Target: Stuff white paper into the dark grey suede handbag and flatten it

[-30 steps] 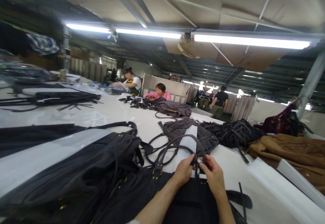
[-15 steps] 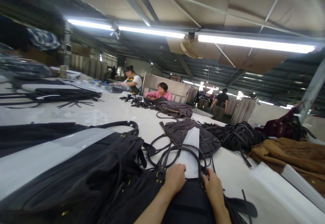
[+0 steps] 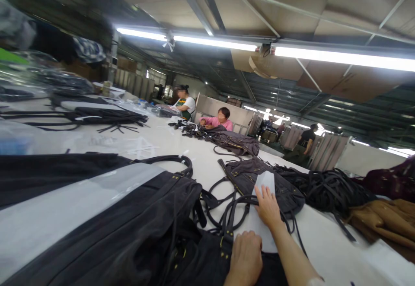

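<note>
Hands number two: the right hand (image 3: 267, 206) lies open and flat on one white paper sheet (image 3: 262, 217) inside the loop handles (image 3: 231, 210), and the left hand (image 3: 245, 258), fingers curled, presses the dark bag (image 3: 201, 260) on the counter (image 3: 168, 143). Bag's lower part is cut off; three workers beyond are blurred.

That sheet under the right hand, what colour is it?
White: the sheet lies under the right hand, clearest in the head view.

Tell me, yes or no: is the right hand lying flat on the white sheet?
Yes, the right hand lies open, palm down, on the white sheet threaded through the dark bag's handles.
</note>
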Motion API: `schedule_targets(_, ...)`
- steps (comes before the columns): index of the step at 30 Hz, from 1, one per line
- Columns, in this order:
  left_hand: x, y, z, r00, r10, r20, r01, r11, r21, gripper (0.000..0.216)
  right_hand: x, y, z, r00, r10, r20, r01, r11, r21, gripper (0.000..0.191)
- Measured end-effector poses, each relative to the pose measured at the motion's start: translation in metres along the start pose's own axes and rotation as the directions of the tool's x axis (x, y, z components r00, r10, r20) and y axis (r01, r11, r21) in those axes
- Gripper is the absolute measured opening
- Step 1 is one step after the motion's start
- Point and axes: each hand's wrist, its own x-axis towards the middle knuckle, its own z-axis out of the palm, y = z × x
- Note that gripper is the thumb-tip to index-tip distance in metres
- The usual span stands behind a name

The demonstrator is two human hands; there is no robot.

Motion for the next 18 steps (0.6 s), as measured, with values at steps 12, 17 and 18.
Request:
schedule_targets(12,0.008,0.005,-0.012,0.994,0.018,-0.111,-0.029,0.995,-0.095,0.027,-0.007,0.100,-0.058,0.965,0.216,0.152,-0.233,0.967,0.106,0.015)
schedule_targets(17,0.018,0.007,-0.033,0.955,0.042,-0.294,-0.074,0.993,-0.096,0.035,-0.002,0.090,-0.086,0.991,0.058,0.123,-0.100,0.923,0.372,0.004)
schedule_targets(18,0.020,0.009,-0.039,0.930,0.035,-0.366,-0.069,0.994,-0.079,0.040,-0.003,0.089,-0.096,0.995,0.027,0.099,-0.066,0.907,0.415,0.003)
